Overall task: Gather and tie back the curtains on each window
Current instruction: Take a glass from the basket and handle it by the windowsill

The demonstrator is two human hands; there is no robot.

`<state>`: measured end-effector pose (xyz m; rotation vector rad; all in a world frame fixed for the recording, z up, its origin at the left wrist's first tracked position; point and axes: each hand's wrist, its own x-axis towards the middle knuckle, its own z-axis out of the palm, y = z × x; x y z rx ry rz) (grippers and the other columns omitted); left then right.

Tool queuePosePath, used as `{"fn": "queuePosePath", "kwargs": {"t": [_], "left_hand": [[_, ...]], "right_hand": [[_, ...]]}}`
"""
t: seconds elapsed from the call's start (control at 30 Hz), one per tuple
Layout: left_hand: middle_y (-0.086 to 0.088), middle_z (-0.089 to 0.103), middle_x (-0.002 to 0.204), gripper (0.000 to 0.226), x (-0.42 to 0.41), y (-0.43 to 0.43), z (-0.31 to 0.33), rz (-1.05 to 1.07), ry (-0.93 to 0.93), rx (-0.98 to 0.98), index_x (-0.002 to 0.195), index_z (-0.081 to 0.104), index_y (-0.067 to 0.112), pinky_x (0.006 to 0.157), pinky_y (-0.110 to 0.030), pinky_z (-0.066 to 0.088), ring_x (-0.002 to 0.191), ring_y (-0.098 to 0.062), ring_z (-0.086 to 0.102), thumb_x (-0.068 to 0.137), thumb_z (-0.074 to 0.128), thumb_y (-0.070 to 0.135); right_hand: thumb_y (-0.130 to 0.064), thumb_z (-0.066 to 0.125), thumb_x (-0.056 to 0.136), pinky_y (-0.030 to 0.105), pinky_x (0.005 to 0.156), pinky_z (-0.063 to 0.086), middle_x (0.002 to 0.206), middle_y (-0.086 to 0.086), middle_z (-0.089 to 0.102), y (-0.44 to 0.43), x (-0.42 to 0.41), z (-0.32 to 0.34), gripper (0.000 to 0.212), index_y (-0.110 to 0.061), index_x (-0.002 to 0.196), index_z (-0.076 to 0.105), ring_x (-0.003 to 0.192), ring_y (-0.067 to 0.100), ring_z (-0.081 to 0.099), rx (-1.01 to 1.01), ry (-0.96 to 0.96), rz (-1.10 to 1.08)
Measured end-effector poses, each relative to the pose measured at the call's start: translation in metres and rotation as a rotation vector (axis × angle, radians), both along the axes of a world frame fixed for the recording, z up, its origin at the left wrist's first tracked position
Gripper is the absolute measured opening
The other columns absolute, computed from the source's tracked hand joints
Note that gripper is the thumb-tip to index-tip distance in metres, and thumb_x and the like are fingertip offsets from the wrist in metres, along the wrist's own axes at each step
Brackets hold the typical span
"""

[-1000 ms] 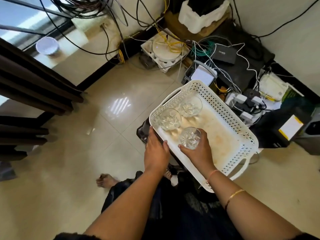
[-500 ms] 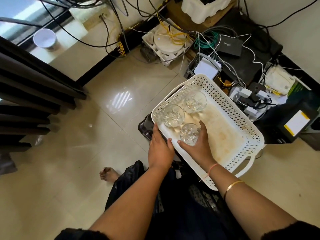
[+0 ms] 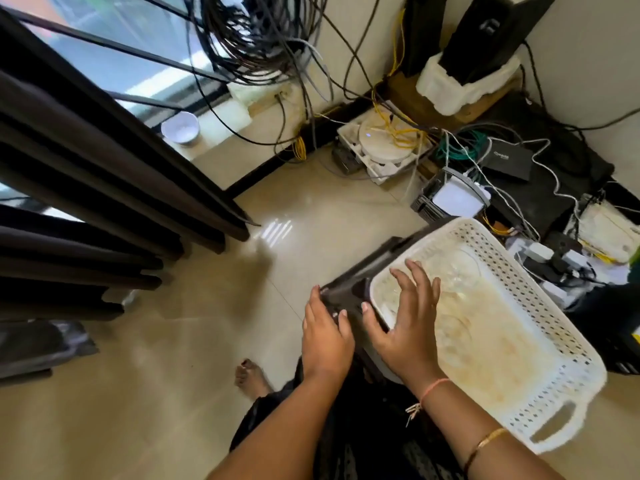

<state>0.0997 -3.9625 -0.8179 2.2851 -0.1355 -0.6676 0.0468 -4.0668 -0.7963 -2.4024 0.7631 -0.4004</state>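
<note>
Right hand [image 3: 405, 323]: open, fingers spread, over the near corner of the white basket [image 3: 540, 306]; contact unclear.

Left hand [image 3: 327, 336]: open, lying flat on the dark stand [image 3: 360, 278] just beside the basket.

Basket overhangs the stand toward lower right. Motion blur; faint glassware [image 3: 460, 268] inside. Likely risk: a nudge tips the basket and the glass spills onto the tile.

Curtain [image 3: 104, 174]: dark pleats at left of frame, hanging loose, untied, well apart from both hands.

Cables [image 3: 256, 32] dangle at upper centre, near the window. Judged a snag hazard when the hands reach to gather the fabric.
</note>
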Motion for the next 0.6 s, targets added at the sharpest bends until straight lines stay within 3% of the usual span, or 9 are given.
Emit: {"fn": "queuePosePath", "kwargs": {"t": [0.13,0.27,0.4,0.5,0.53,0.6], "left_hand": [[-0.003,0.03,0.148,0.062,0.047,0.027,0.002,0.09,-0.011,-0.004,0.147,0.015,0.018,0.103,-0.034,0.039,0.131,-0.02,0.038,0.095,0.046,0.032],[0.0,0.029,0.148,0.062,0.094,0.064,0.008,0.149,-0.027,-0.05,0.146,0.015,0.019,0.102,-0.033,0.039,0.131,-0.016,0.036,0.094,0.048,0.029],[-0.002,0.04,0.138,0.042,0.167,0.103,0.02,0.317,-0.096,-0.127,0.134,0.04,0.02,0.084,-0.024,0.04,0.115,-0.018,0.05,0.093,0.049,0.016],[0.006,0.05,0.119,0.028,0.232,0.125,0.043,0.355,-0.261,-0.24,0.117,0.052,0.027,0.084,-0.023,0.042,0.106,-0.009,0.053,0.093,0.05,0.013],[0.007,0.053,0.115,0.027,0.253,0.13,0.054,0.341,-0.323,-0.293,0.116,0.053,0.026,0.087,-0.022,0.043,0.106,-0.008,0.054,0.093,0.05,0.011],[0.005,0.057,0.111,0.027,0.293,0.138,0.076,0.314,-0.449,-0.407,0.117,0.054,0.019,0.09,-0.016,0.042,0.105,-0.006,0.055,0.094,0.048,0.007]], "right_hand": [[-0.038,0.053,0.079,0.049,0.114,0.016,0.138,0.014,0.04,0.042,0.064,0.009,0.052,-0.017,0.124,0.041,0.136,0.025,0.029,0.043,-0.055,0.067],[-0.032,0.051,0.082,0.034,0.104,0.036,0.139,0.011,0.037,0.082,0.129,0.016,0.048,-0.013,0.125,0.045,0.129,0.025,0.04,0.182,-0.091,0.102],[-0.016,0.054,0.088,0.021,0.105,0.029,0.139,0.009,0.036,0.115,0.202,0.018,0.043,-0.012,0.13,0.044,0.129,0.021,0.039,0.308,-0.062,0.13],[-0.011,0.052,0.09,0.001,0.102,0.017,0.141,0.006,0.035,0.129,0.263,0.016,0.048,-0.013,0.137,0.038,0.132,0.017,0.034,0.389,-0.09,0.164],[-0.011,0.051,0.091,0.002,0.103,0.016,0.144,0.007,0.033,0.132,0.284,0.015,0.052,-0.014,0.14,0.034,0.134,0.017,0.032,0.416,-0.09,0.173],[-0.012,0.052,0.09,0.017,0.111,0.018,0.151,0.009,0.026,0.141,0.333,0.011,0.063,-0.017,0.146,0.024,0.14,0.021,0.025,0.476,-0.048,0.197]]}}
